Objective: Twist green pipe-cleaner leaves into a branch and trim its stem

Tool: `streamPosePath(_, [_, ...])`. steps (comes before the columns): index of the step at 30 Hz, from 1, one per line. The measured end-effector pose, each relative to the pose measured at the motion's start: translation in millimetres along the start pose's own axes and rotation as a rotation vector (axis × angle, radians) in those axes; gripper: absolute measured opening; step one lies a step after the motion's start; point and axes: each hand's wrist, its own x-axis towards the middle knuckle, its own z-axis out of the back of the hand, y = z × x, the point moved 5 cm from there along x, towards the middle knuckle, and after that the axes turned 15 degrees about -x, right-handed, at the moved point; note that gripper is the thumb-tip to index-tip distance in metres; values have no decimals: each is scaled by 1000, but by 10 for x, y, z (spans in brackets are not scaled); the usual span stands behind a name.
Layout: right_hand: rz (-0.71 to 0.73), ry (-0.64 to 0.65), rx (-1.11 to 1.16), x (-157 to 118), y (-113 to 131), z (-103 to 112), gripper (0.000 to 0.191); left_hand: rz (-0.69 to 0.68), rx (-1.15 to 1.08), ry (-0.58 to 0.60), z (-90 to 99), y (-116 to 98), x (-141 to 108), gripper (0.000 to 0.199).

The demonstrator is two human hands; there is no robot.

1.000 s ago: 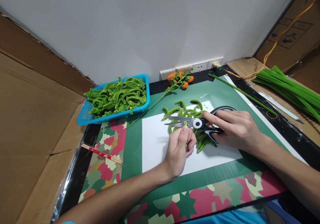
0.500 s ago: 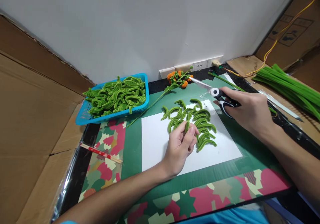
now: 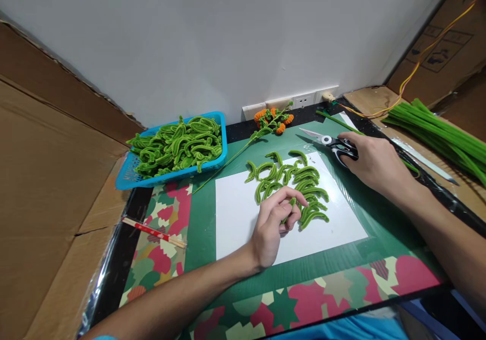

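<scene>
One green strip (image 3: 292, 202) is pinched by the left hand (image 3: 272, 223) over the white sheet (image 3: 234, 218); the right hand (image 3: 379, 160) touches scissors (image 3: 327, 140) beyond it, grip unclear.

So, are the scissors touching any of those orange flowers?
Apart. The head view shows a strip of green mat between the tips of the scissors and the nearest of the orange flowers.
</scene>
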Motion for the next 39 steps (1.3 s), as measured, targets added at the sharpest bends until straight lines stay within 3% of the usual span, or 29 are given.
streamPosePath(6, [70, -44, 19, -12, -44, -71, 43, -30, 6, -40, -3, -11, 5, 19])
streamPosePath(15, [29, 80, 34, 1, -133, -77, 43, -82, 13, 14, -40, 13, 39, 21])
streamPosePath(20, [41, 91, 67, 33, -137, -84, 41, -75, 34, -18, -23, 23, 46, 23])
streamPosePath(30, [102, -152, 424, 11, 0, 207, 36, -115, 32, -106, 36, 3, 71, 26])
streamPosePath(39, [459, -305, 558, -175, 326, 522, 40, -305, -61, -378, 110, -128, 29, 28])
